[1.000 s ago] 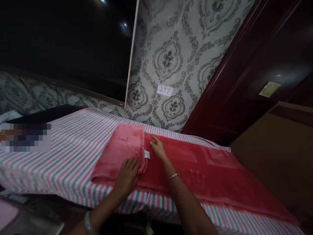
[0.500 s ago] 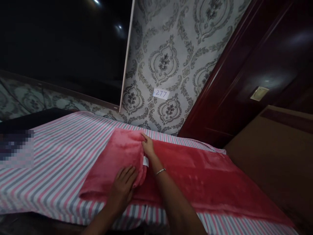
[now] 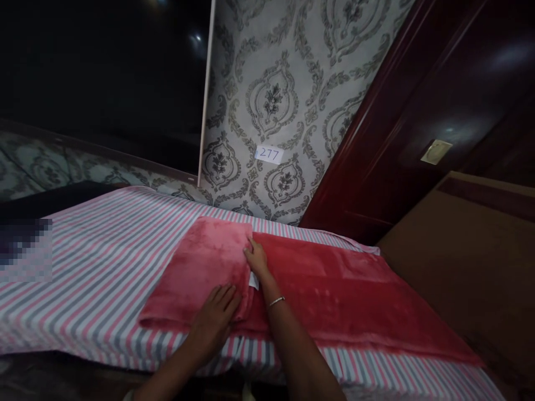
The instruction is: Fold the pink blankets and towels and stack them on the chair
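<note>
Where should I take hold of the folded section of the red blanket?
Probably its right edge, coming from the right: that edge lies atop the flat part, while the left edge looks rounded, like a fold. The right hand is there, beside the white tag.

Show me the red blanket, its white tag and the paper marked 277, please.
Red blanket (image 3: pixel 330 287): head view, on the long flat stretch right of the folded-over part.
White tag (image 3: pixel 253 280): head view, on its small visible face.
Paper marked 277 (image 3: pixel 270 154): head view, on the handwritten number.
</note>
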### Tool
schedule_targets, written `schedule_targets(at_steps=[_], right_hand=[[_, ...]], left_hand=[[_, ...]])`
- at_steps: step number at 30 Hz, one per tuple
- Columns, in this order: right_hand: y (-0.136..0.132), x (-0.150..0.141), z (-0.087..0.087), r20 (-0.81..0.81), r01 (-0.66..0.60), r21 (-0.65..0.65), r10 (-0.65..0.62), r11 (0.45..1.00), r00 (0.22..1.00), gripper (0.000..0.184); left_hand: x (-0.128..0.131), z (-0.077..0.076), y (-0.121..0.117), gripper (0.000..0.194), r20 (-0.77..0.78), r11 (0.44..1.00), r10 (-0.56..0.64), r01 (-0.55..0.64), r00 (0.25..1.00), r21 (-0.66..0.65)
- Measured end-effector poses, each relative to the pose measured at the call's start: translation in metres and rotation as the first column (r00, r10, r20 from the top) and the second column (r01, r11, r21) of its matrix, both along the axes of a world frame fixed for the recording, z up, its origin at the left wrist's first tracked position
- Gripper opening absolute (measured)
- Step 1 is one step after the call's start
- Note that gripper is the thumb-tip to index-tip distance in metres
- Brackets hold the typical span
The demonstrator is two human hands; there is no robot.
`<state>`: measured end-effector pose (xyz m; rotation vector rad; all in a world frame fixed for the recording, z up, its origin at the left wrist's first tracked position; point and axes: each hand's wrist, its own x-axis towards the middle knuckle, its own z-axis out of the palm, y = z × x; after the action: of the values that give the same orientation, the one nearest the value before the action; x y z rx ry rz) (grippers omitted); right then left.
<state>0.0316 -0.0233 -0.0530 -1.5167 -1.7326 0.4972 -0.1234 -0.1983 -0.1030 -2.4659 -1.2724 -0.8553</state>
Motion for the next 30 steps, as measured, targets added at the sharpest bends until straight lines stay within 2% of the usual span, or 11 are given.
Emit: schedule_targets(at_steps=[5, 11, 16, 21, 27, 30], right_hand=[[-0.004, 0.003, 0.000, -0.032, -0.018, 0.025, 0.019, 1.000, 0.999, 0.056], [-0.002, 0.001, 0.006, -0.009, -0.028, -0.004, 0.028, 1.000, 1.000, 0.054], [-0.007, -0.005, 0.010, 0.036, -0.043, -0.007, 0.043, 0.999, 0.998, 0.054], [-0.020, -0.003, 0.007, 0.062, -0.041, -0.019, 0.042, 0.999, 0.997, 0.054], [-0.023, -0.001, 0.009, 0.044, -0.032, -0.023, 0.033, 0.999, 0.998, 0.047], [-0.020, -0.006, 0.015, 0.011, -0.024, 0.024, 0.023, 0.999, 1.000, 0.048]], left_hand=[[0.001, 0.012, -0.002, 0.067, -0.024, 0.998, -0.054, 0.053, 0.998, -0.029], [0.002, 0.012, -0.001, 0.068, 0.003, 0.993, -0.086, 0.086, 0.996, -0.079], [0.003, 0.014, -0.001, 0.062, -0.004, 0.997, -0.071, 0.070, 0.997, -0.042], [0.004, 0.014, -0.002, 0.057, 0.016, 0.993, -0.120, 0.121, 0.993, -0.018], [0.008, 0.021, -0.005, 0.058, 0.001, 0.988, -0.094, 0.094, 0.996, -0.126], [0.009, 0.027, -0.013, 0.055, 0.064, 0.984, -0.110, 0.118, 0.992, -0.137]])
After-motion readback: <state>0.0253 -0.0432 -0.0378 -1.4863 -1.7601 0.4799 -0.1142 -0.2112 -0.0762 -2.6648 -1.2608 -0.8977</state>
